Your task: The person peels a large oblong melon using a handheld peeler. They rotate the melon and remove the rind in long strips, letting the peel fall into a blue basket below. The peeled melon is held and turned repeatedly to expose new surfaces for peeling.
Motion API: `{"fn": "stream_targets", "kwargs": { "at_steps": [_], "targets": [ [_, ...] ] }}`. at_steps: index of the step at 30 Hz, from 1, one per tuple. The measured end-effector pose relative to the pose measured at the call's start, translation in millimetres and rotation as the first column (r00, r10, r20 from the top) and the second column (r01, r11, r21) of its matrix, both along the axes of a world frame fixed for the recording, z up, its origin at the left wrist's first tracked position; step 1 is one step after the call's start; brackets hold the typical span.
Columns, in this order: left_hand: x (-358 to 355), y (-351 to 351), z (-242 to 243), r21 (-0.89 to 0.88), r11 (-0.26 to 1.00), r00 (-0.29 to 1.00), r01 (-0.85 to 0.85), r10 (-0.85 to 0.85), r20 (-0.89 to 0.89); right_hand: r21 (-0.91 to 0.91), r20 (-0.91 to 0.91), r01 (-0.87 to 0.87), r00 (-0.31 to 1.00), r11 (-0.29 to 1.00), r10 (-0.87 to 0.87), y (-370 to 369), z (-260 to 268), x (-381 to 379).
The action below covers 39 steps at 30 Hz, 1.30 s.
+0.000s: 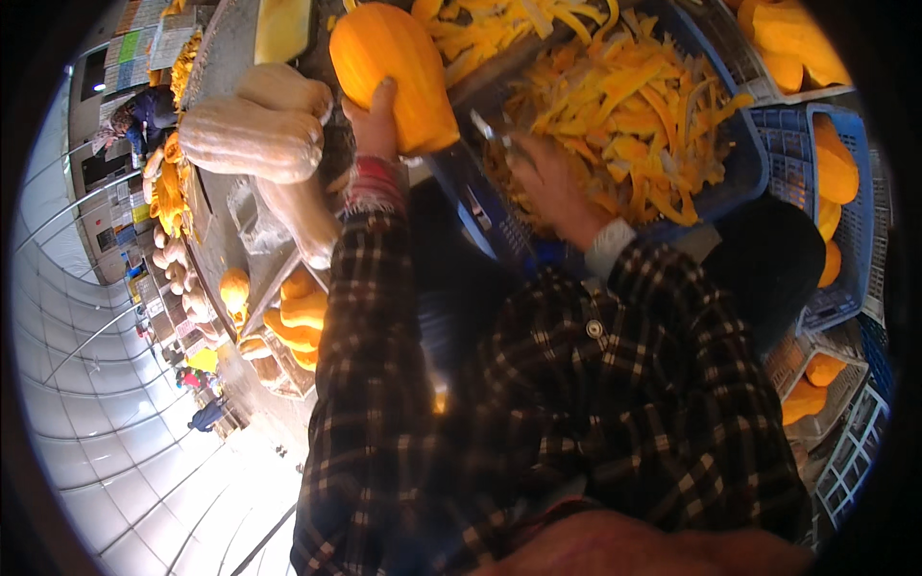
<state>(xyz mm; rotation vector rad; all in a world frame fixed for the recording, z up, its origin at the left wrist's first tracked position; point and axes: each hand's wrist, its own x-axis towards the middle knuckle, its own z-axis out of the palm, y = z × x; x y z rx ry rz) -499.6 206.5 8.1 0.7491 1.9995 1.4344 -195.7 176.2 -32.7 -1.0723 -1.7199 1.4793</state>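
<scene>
A peeled orange butternut squash (396, 75) is held up by my left hand (374, 122), with the thumb spread along its side. Close to its lower end, my right hand (551, 180) grips a peeler (482, 126), whose metal head shows beyond the fingers. Peeler and squash look slightly apart. Below my right hand, a blue plastic crate (753, 155) holds a heap of orange peel strips (634, 122). Several unpeeled, pale tan butternut squashes (248, 140) lie to the left of my left wrist.
Blue (857, 288) and pale (857, 389) crates at the right hold peeled squashes. More peeled squashes (302, 317) sit at the lower left. A yellow board-like slab (283, 32) lies at the top. People (148, 119) are in the left background, among rows of crates and squashes.
</scene>
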Motion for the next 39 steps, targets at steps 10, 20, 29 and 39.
{"fn": "stream_targets", "kwargs": {
  "at_steps": [10,20,29,39],
  "targets": [
    [0.7,2.5,-2.9,0.128,0.992,0.920,-0.022,-0.030,0.390,0.199,0.297,-0.089,0.955,0.976,0.027,-18.7,2.4,-5.7],
    [5.7,-12.6,-9.6,0.237,0.969,0.997,-0.073,0.068,0.029,0.007,0.277,-0.326,0.909,0.945,0.311,15.6,21.1,-21.1],
    [9.5,-7.8,-10.3,-0.031,1.000,0.888,-0.005,-0.010,-0.460,-0.089,-0.069,-0.027,0.997,0.996,0.021,38.4,-1.8,-38.3],
    [8.4,-27.0,4.2,0.042,0.998,0.984,0.053,-0.045,-0.172,-0.180,-0.134,-0.031,0.991,0.983,0.007,4.4,-1.3,-27.2]
  ]
}}
